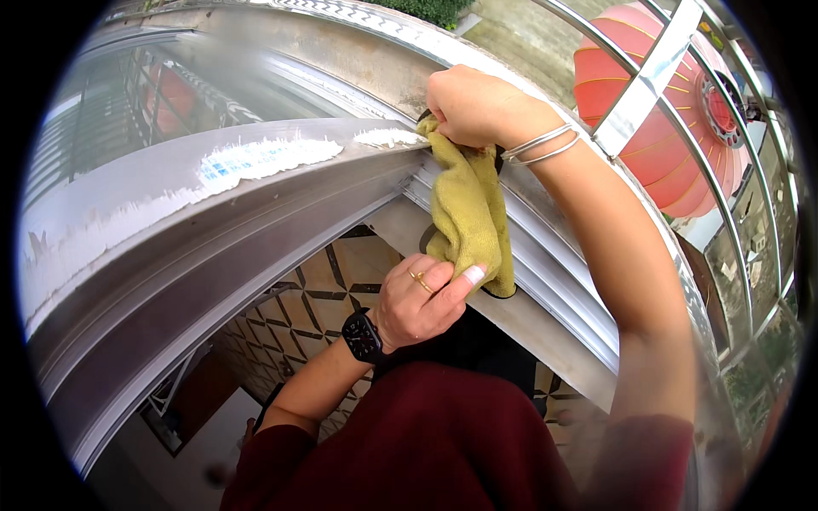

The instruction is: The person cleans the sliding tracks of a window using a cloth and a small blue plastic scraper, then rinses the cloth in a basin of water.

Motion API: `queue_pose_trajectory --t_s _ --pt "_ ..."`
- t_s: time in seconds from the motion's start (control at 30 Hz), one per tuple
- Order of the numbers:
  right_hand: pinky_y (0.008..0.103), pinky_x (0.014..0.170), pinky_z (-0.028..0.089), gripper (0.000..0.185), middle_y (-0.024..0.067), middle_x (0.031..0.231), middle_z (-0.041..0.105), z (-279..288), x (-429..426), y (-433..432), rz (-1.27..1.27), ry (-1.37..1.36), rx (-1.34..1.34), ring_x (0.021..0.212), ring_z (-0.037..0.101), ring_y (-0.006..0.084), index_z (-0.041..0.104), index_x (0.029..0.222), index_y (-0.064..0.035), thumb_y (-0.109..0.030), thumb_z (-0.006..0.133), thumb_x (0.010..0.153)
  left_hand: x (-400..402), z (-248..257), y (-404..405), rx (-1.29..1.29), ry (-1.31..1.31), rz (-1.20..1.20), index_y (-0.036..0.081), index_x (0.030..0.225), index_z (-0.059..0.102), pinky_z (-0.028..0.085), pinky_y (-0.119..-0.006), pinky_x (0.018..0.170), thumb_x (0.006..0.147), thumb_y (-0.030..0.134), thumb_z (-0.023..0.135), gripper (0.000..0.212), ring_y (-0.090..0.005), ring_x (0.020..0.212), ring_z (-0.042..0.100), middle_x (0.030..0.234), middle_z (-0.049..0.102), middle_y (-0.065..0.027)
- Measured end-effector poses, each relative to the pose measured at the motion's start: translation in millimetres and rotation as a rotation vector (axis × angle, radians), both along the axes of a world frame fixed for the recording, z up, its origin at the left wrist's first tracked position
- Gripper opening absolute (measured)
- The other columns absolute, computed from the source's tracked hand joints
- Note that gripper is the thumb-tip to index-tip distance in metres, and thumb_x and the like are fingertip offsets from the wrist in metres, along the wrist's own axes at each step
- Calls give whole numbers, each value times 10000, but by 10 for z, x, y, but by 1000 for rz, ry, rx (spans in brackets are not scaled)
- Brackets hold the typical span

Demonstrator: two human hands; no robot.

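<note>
A yellow-green cloth (463,207) with a dark edge hangs between my two hands over the sliding-window track (543,255). My left hand (422,300), with a ring and a black watch at the wrist, grips the cloth's lower part. Higher up, my right hand (470,105) pinches the cloth's top, beside the end of the metal window frame (307,160). Two silver bangles circle my right wrist. Torn white film (275,160) with blue print clings to the frame's face. The right fingertips are partly hidden behind the hand.
Outside, metal guard bars (648,76) run along the right, with a large red lantern (639,121) behind them. The window glass (160,96) reflects the bars at upper left. A pale sill (543,345) borders the track, and patterned floor tiles (319,268) lie far below.
</note>
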State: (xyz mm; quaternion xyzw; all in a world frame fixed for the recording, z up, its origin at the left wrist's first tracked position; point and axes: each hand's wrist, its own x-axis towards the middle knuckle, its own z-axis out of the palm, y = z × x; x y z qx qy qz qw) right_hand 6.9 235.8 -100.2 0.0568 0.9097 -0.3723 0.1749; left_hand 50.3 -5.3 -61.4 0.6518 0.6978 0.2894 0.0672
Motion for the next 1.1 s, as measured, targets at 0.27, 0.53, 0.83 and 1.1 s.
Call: queue_pose_trajectory --t_s 0.27,0.53,0.83,1.1 --pt "411 689 512 120 168 760 652 41 598 -145 -338 238 -193 736 640 333 674 801 -19 -105 702 721 79 16 -116 -12 -54 -36 19 1102 652 473 -317 590 668 -5 670 436 -212 682 533 842 517 -59" --pt "408 793 505 207 157 932 616 -247 459 -350 -446 395 -93 871 620 335 679 937 -50 -60 676 730 39 12 -139 -84 -102 23 -6 1096 646 501 -353 640 654 -48 653 445 -257 722 558 855 527 -103" --pt "387 792 500 220 130 943 605 -155 803 -700 -484 461 88 889 607 313 711 966 -28 -8 577 792 66 -16 -180 -261 -251 372 -6 1422 353 462 -384 852 704 -24 594 759 -309 917 545 1063 510 -156" --pt "358 752 531 109 94 917 567 93 1184 -552 -320 310 245 866 566 262 659 846 -42 -57 609 751 33 -86 109 -247 -129 165 76 1370 462 385 -439 991 661 -52 565 728 -348 1188 415 1416 376 -164"
